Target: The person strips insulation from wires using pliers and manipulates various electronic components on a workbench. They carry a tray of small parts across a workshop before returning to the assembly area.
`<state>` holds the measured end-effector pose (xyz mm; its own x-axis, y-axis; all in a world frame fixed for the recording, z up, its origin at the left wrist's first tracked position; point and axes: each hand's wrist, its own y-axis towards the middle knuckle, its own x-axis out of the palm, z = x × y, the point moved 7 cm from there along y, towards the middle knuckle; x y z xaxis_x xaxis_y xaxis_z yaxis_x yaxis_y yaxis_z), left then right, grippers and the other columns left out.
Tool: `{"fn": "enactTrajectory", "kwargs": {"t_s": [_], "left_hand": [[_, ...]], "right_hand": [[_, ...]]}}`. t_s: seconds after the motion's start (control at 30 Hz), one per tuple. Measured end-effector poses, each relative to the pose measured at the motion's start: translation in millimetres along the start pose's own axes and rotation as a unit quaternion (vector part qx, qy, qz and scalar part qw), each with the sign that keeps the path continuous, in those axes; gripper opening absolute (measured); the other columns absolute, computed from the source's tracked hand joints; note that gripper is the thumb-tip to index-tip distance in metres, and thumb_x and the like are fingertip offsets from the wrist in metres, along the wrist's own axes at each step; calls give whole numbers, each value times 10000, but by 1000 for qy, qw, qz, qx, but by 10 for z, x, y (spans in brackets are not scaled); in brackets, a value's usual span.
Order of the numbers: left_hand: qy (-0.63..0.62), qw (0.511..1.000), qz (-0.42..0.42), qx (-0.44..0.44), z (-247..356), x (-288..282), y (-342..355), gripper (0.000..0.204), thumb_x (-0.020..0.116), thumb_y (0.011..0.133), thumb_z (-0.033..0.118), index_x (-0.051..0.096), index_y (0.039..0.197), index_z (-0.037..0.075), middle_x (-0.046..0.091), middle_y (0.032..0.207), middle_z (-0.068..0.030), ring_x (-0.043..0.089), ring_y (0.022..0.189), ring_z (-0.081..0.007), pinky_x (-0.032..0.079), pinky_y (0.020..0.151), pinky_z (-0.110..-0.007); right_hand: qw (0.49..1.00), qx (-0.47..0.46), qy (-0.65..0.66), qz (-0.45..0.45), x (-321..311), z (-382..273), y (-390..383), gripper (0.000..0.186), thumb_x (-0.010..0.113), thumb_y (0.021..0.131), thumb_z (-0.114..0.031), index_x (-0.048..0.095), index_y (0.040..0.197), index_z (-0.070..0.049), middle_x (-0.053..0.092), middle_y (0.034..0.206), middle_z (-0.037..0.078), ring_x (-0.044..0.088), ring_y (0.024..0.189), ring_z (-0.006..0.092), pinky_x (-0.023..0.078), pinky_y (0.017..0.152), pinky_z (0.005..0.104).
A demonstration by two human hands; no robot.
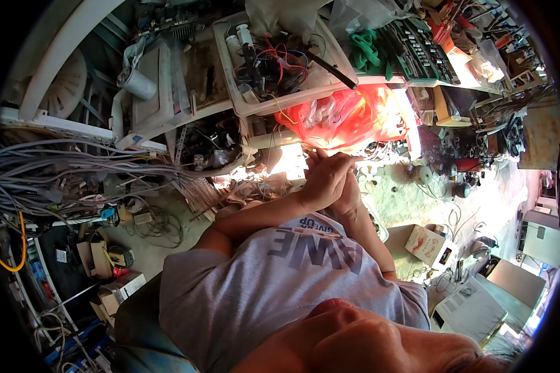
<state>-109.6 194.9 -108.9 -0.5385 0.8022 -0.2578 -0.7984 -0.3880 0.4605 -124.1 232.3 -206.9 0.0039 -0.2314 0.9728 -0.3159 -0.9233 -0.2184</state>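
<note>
A cluttered workshop is seen, lit by strong daylight that is thrown across the pale concrete floor (417,193) at the right. A thick bundle of grey cables (62,168) is laid along the left side. A white plastic tray filled with red and black wires (280,62) is set on a shelf at the top, and a green case of socket tools (417,53) is placed to its right. A translucent red plastic bag (348,115) is hung below the tray. Small cardboard boxes (426,244) are scattered over the floor, and white plastic furniture (68,50) is stacked at the upper left.
</note>
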Motion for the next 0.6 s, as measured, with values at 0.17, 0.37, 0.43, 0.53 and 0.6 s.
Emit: {"fn": "enactTrajectory", "kwargs": {"t_s": [0.17,0.37,0.43,0.53,0.6], "left_hand": [[104,990,-51,82,91,-52,-125,339,560,824,50,622,1156,68,636,959,-93,572,909,-269,401,891,-394],[102,990,-48,87,94,-261,-60,351,612,812,89,621,1163,105,635,1058,-36,573,997,-242,349,992,-418],[184,974,17,131,132,-497,86,332,637,802,105,624,1133,132,601,1114,-3,560,1054,-212,344,991,-442],[252,952,110,132,161,-907,280,324,655,802,128,627,1125,149,581,1132,-3,549,1069,-198,302,1020,-442],[334,923,147,118,82,-1112,343,301,662,819,161,627,1118,150,573,1133,-4,532,1090,-203,280,1033,-445]], "right_hand": [[997,-31,52,-39,54,12,-23,398,321,1026,-279,467,1300,-29,528,1286,119,495,1189,237,393,1018,378],[999,-27,-16,37,-38,107,-81,326,358,1020,-245,481,1258,-59,534,1244,99,516,1167,201,434,997,362],[989,26,-24,140,-73,273,-125,283,382,1011,-198,497,1228,-58,543,1215,93,537,1124,193,465,957,355],[965,108,77,225,-682,326,-270,176,459,970,-59,516,1125,3,570,1000,79,562,902,175,515,812,297],[969,13,98,226,-774,-17,-255,137,448,991,-95,514,1079,-13,571,960,62,571,821,128,520,741,239]]}}
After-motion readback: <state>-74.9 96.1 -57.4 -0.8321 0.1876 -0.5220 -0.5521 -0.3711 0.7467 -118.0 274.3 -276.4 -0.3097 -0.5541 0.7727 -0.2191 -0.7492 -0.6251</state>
